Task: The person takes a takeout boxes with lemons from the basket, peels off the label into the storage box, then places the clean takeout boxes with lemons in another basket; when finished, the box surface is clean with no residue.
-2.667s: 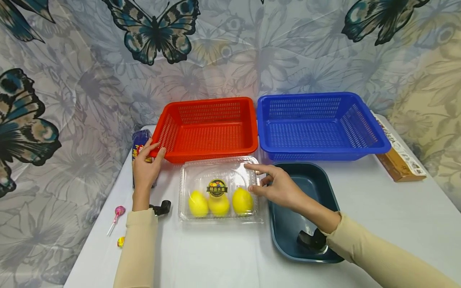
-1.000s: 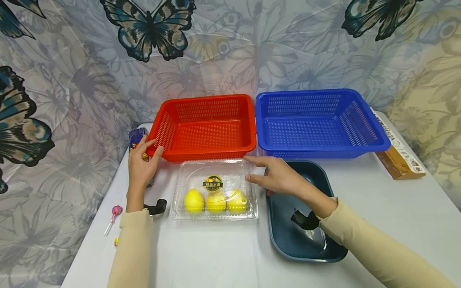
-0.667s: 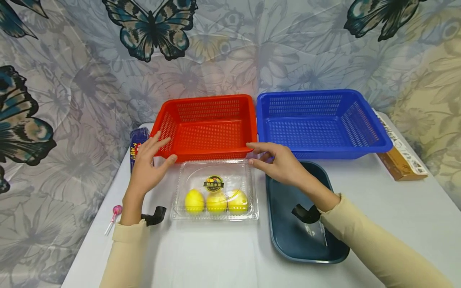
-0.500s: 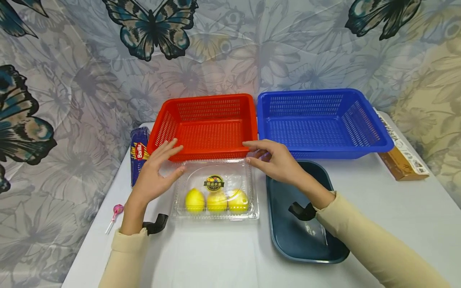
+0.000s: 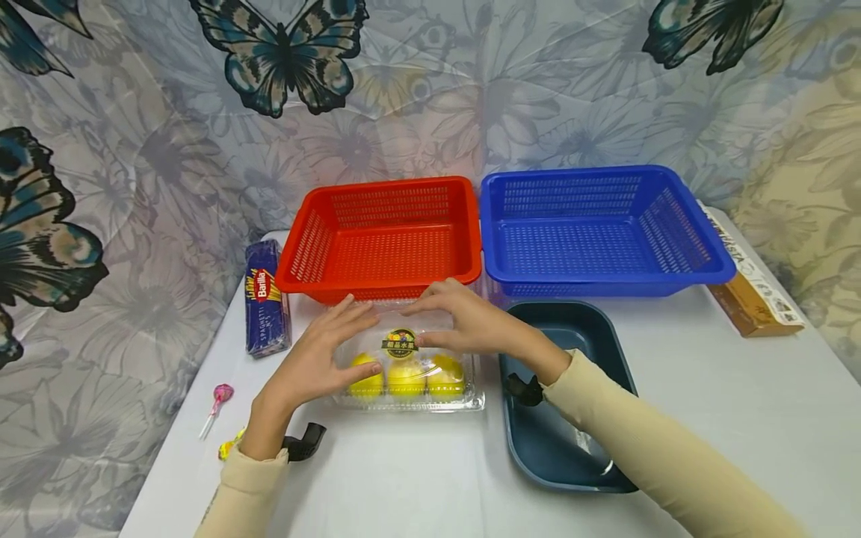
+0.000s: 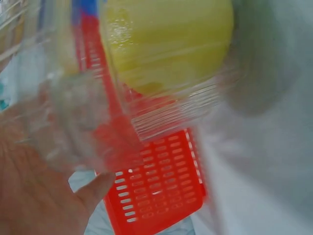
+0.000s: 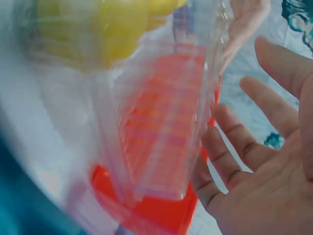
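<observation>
A clear plastic clamshell box (image 5: 430, 405) with a round fruit sticker lies on the white table and holds 3 lemons (image 5: 406, 379). Over its left part hovers my left hand (image 5: 321, 362), fingers spread and thumb above a lemon. My right hand (image 5: 464, 321) is over the upper right of the lid, its index finger and thumb reaching toward the sticker. In the right wrist view, the right hand's fingers (image 7: 234, 132) are extended beside the blurred box. The left wrist view has the left hand (image 6: 39, 181) loosely stretched near the box wall. Whether either hand touches the lid, I cannot tell.
Behind the box stand a red basket (image 5: 397, 254) and a blue basket (image 5: 572, 246). A dark teal tray (image 5: 558, 456) lies at right under my right forearm. A spaghetti pack (image 5: 267, 299), a pink lollipop (image 5: 223, 393) and a yellow-wrapped candy (image 5: 230, 447) lie left. A pasta box (image 5: 753, 299) is far right.
My left hand has left the red basket's left side and moved right and nearer, over the box. My right hand has moved left over the lid. The spaghetti pack is now uncovered.
</observation>
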The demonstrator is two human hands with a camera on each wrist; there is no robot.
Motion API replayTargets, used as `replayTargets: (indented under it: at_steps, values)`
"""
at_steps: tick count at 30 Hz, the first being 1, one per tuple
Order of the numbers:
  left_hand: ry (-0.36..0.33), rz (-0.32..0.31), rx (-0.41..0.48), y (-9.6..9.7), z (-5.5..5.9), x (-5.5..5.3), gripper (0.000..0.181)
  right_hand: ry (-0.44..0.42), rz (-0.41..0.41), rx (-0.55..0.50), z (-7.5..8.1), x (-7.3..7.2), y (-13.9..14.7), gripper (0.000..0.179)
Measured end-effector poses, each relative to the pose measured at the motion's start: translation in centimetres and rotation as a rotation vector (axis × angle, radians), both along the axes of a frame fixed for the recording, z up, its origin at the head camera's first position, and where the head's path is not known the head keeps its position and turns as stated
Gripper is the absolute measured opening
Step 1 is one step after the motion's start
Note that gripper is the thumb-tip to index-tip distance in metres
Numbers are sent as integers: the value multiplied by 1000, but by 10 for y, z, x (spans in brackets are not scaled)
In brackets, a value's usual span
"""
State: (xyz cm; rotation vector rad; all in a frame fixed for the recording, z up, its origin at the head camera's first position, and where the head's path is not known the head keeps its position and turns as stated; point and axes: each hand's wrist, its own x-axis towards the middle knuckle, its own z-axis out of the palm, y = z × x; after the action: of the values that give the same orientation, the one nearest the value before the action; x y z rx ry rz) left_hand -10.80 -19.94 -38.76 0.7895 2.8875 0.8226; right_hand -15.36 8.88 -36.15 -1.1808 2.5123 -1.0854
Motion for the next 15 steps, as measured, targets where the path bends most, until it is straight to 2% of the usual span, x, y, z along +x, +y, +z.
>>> replayTargets:
  at_steps: [6, 15]
  values:
    - [-23, 9, -30, 1, -4, 1, 71, 65, 28, 134, -4, 0, -17, 48]
    - [-21, 19, -23, 1, -5, 1, 73, 56, -9, 265, -4, 1, -27, 50]
